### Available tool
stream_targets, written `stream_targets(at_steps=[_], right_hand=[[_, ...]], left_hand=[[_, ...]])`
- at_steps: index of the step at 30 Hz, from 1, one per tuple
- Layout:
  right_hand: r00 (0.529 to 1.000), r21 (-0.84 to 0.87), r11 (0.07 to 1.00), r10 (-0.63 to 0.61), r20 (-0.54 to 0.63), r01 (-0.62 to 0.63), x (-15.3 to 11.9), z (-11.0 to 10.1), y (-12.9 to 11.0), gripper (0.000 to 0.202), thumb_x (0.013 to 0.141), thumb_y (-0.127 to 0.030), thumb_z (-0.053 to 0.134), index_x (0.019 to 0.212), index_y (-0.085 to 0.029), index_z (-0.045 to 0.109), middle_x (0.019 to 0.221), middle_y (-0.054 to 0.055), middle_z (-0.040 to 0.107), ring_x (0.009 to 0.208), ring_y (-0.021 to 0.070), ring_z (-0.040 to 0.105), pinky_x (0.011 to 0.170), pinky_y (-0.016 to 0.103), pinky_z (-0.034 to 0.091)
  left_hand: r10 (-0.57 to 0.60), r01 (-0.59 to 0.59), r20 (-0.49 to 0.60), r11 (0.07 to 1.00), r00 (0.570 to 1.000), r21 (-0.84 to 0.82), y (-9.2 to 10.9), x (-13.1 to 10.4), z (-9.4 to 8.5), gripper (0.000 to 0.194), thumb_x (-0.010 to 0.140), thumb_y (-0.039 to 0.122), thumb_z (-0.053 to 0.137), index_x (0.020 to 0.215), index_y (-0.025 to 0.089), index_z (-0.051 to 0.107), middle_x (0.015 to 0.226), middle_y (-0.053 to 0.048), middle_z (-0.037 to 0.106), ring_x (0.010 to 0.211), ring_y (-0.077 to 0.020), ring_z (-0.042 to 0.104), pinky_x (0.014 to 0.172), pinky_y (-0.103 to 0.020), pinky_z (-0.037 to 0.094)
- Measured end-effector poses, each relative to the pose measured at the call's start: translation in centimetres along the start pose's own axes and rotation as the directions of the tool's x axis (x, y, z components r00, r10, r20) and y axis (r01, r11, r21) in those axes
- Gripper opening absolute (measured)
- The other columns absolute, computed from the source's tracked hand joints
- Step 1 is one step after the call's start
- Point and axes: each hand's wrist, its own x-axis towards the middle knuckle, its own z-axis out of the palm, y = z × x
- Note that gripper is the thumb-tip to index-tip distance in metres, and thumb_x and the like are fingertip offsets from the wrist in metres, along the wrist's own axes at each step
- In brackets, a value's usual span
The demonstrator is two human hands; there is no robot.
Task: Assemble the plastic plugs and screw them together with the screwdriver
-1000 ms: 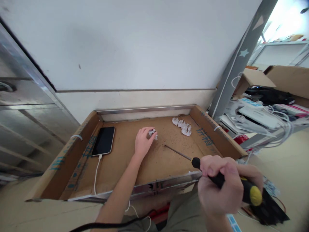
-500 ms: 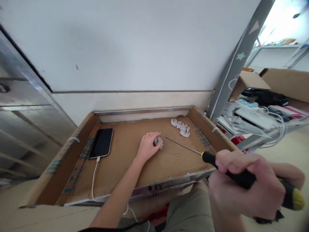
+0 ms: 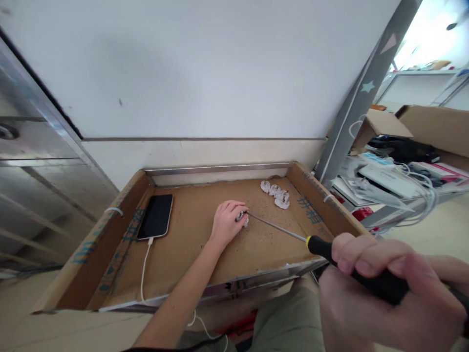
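Note:
My left hand (image 3: 227, 221) is closed around a small clear, ridged piece (image 3: 245, 220) on the cardboard; the fingers hide part of it. In my right hand (image 3: 388, 293) is a long screwdriver (image 3: 278, 228) with a black and yellow handle, gripped in a fist at the lower right. Its thin shaft points left, and the tip meets the clear piece beside my left fingertips. Whether the tip sits inside the piece I cannot tell. Several similar clear pieces (image 3: 275, 192) lie in a cluster farther back on the right. Small dark specks are scattered around them.
A shallow cardboard tray (image 3: 194, 254) with raised side walls forms the work surface. On its left lies a phone (image 3: 155, 217) with a white cable (image 3: 144, 269) plugged in. A grey post (image 3: 359, 102) and a cluttered shelf (image 3: 395, 181) stand to the right.
The screwdriver tip has moved left onto the clear piece, from just beside it. My right hand has shifted slightly; my left hand still holds the piece.

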Motion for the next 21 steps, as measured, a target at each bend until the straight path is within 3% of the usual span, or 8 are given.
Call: stream_targets(at_steps=[10, 16, 21], right_hand=[[0.999, 0.053, 0.998, 0.018, 0.029, -0.020, 0.07, -0.24, -0.25, 0.017, 0.085, -0.005, 0.039, 0.076, -0.018, 0.045, 0.060, -0.005, 0.054, 0.047, 0.0105, 0.048, 0.044, 0.028, 0.039], [0.998, 0.048, 0.997, 0.059, 0.011, -0.060, -0.06, -0.62, 0.15, 0.019, 0.084, -0.005, 0.040, 0.071, -0.018, 0.044, 0.061, -0.004, 0.056, 0.049, 0.0113, 0.050, 0.045, 0.029, 0.040], [1.000, 0.064, 0.998, 0.006, 0.014, -0.007, 0.36, 0.15, 0.24, 0.016, 0.085, -0.007, 0.038, 0.076, -0.018, 0.046, 0.060, -0.004, 0.054, 0.047, 0.0104, 0.047, 0.043, 0.029, 0.037]], left_hand=[[-0.059, 0.059, -0.018, 0.998, 0.998, 0.006, -0.10, -0.02, -0.22, 0.004, 0.081, 0.024, 0.065, 0.085, 0.023, 0.066, 0.096, -0.002, 0.069, 0.095, -0.0204, 0.057, 0.081, -0.034, 0.043], [-0.099, 0.099, 0.009, 0.995, 0.995, 0.002, -0.18, 0.08, -0.17, 0.005, 0.079, 0.024, 0.068, 0.084, 0.024, 0.067, 0.096, -0.001, 0.069, 0.095, -0.0199, 0.057, 0.080, -0.034, 0.043], [-0.128, 0.128, -0.005, 0.992, 0.992, -0.006, -0.40, -0.07, 0.01, 0.004, 0.080, 0.026, 0.068, 0.082, 0.023, 0.066, 0.094, -0.001, 0.069, 0.093, -0.0197, 0.058, 0.080, -0.034, 0.042]])
